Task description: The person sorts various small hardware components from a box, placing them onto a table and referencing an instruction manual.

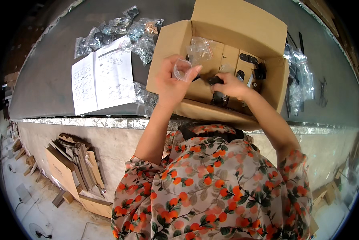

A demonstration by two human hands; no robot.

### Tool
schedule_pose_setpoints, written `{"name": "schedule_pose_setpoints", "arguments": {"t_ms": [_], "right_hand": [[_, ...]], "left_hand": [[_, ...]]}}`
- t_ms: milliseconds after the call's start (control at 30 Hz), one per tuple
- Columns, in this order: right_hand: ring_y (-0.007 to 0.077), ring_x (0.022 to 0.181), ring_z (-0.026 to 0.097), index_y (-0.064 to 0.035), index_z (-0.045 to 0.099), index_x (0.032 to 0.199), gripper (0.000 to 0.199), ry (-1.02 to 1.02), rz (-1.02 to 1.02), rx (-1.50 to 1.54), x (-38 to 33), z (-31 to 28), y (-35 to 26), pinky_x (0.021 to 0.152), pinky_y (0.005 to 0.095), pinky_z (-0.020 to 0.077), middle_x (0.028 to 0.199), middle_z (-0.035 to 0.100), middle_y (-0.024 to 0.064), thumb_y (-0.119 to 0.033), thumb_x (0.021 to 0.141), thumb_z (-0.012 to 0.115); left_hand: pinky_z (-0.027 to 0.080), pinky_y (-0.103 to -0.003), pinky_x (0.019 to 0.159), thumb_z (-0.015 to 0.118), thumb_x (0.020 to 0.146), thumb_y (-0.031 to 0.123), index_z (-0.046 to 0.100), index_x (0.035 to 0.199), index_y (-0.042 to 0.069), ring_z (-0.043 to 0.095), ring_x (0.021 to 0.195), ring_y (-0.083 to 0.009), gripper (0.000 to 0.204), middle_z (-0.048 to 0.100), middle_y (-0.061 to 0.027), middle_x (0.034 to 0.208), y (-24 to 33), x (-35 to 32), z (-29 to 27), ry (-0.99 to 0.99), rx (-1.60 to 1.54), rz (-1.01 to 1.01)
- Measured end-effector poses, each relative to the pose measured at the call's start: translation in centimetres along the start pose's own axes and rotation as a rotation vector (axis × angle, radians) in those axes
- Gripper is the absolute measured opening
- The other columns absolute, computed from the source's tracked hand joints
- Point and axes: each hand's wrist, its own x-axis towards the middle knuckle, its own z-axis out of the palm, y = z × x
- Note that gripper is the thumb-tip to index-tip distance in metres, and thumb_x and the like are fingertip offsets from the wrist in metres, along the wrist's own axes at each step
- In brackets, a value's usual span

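Over the near left part of an open cardboard box (169,50), my left hand (170,86) is closed on a small clear plastic bag (182,69), whose mouth gapes in a round loop. My right hand (232,85) pinches a small black part (216,80) above the box; its exact kind is too small to make out. Inside the box, a clear bag with small pieces (200,50) lies toward the back. A black plate with round holes (248,59) and other black pieces (260,71) rest on the right side. My hands partly hide the near contents.
An opened printed instruction sheet (103,76) lies on the dark table (47,80) at the left. Several clear bags of hardware (143,47) sit behind and beside it. More clear bags (303,76) and black rods are right of the box. Flattened cardboard (69,168) stands below the table's edge.
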Motion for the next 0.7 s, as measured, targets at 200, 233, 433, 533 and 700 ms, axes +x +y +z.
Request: {"name": "schedule_pose_setpoints", "arguments": {"t_ms": [200,233,433,533,700], "right_hand": [[0.0153,0.068,0.057,0.0003,0.046,0.098,0.028,-0.058,0.085,0.670,-0.9,-4.1,-1.7,0.060,0.0271,0.0505,0.085,0.057,0.0107,-0.017,0.078,0.057],[0.0151,0.069,0.058,0.0000,0.045,0.101,0.032,-0.044,0.053,0.652,-1.1,-4.8,-1.7,0.062,0.0274,0.0509,0.087,0.056,0.0107,-0.019,0.078,0.057],[0.0163,0.075,0.058,0.0003,0.044,0.107,0.029,0.010,-0.013,0.759,-2.3,-8.1,-0.8,0.062,0.0258,0.0505,0.092,0.055,0.0099,-0.009,0.081,0.051],[0.0163,0.080,0.058,0.0021,0.045,0.107,0.026,-0.039,-0.050,0.734,-2.6,-8.9,0.4,0.065,0.0234,0.0494,0.093,0.055,0.0099,-0.005,0.082,0.046],[0.0121,0.074,0.057,0.0012,0.047,0.105,0.024,-0.115,0.024,0.679,-3.0,-8.4,1.1,0.063,0.0204,0.0467,0.091,0.055,0.0068,-0.006,0.082,0.046]], "left_hand": [[0.044,-0.020,0.054,0.072,0.065,0.008,0.050,0.089,0.002,0.050,0.058,-0.0064,0.033,0.054,-0.0014,0.064,0.3,0.1,0.2,-0.019,-0.017,0.065],[0.044,-0.020,0.054,0.072,0.065,0.008,0.050,0.089,0.002,0.050,0.058,-0.0064,0.033,0.054,-0.0015,0.064,0.3,0.0,0.3,-0.018,-0.048,0.050],[0.043,-0.019,0.058,0.073,0.064,0.005,0.050,0.088,0.002,0.051,0.061,-0.0067,0.033,0.054,-0.0017,0.067,0.6,0.0,0.3,-0.043,-0.075,-0.011],[0.043,-0.019,0.058,0.072,0.064,0.005,0.050,0.087,0.002,0.051,0.061,-0.0069,0.032,0.054,-0.0018,0.067,0.3,0.0,0.3,-0.049,-0.045,-0.018],[0.043,-0.019,0.059,0.072,0.064,0.005,0.050,0.087,0.003,0.051,0.061,-0.0066,0.033,0.054,-0.0011,0.067,0.4,0.0,0.2,-0.058,-0.018,-0.026]]}}
